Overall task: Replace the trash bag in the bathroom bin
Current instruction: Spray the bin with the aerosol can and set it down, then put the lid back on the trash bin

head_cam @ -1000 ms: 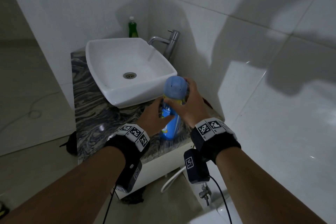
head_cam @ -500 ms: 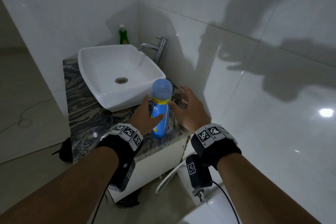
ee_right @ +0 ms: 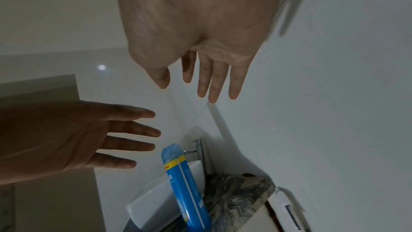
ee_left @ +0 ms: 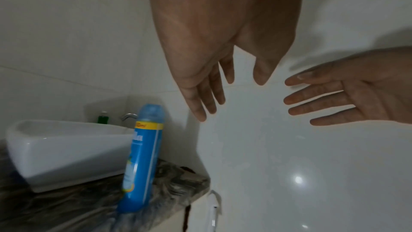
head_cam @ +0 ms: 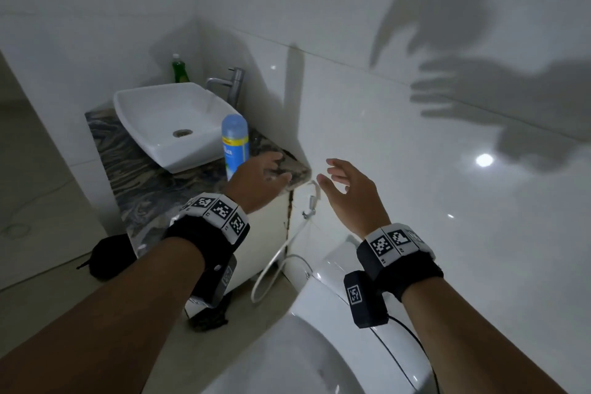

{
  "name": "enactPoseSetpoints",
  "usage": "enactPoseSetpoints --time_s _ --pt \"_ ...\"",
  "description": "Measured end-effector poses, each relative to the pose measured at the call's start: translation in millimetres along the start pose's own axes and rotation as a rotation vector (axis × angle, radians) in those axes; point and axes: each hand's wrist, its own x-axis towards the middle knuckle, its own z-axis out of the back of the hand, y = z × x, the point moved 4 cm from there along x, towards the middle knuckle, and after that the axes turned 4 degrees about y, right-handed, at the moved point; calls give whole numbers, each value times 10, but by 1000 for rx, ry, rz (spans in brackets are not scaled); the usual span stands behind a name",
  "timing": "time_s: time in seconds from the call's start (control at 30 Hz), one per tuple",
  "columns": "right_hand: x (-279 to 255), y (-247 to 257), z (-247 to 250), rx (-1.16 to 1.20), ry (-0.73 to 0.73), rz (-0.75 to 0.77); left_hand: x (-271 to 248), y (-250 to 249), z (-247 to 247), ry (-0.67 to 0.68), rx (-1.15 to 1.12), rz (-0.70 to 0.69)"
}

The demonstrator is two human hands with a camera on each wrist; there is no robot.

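A blue spray can [head_cam: 235,144] [ee_left: 142,158] [ee_right: 186,186] with a yellow band stands upright on the marbled counter [head_cam: 144,179], beside the white basin [head_cam: 169,125]. My left hand [head_cam: 265,174] [ee_left: 220,84] hovers just right of the can with straight, spread fingers and holds nothing. My right hand [head_cam: 339,179] [ee_right: 196,84] is farther right, in front of the tiled wall, also spread and empty. No bin shows in any view. A black bag-like lump [head_cam: 108,256] lies on the floor left of the cabinet; what it is I cannot tell.
A steel tap [head_cam: 230,86] and a green bottle [head_cam: 179,69] stand behind the basin. A bidet sprayer [head_cam: 311,201] with its white hose hangs on the cabinet's side. The white toilet [head_cam: 319,345] sits below my right arm. Glossy tiled walls close in on the right.
Both hands let go of the spray can, which now stands alone on the counter. The hands have opened and moved right, away from it, and my view has swung right.
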Motion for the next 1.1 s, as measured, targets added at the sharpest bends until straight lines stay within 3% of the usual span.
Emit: enactPoseSetpoints --time_s 0.23,0.53,0.8,1.1 --pt "-1744 -189 1112 -8 -116 -72 -1340 -1007 -946 195 -97 -62" --pt "-3999 -553 2366 -82 -306 -293 -2860 -2037 -2261 490 -136 -137" --pt "-5669 -803 2800 -151 -474 -513 -3951 -2523 -3214 764 -157 -233" --pt "-7532 -974 2763 -157 -602 -778 -5257 -2574 -4068 1061 -105 -300"
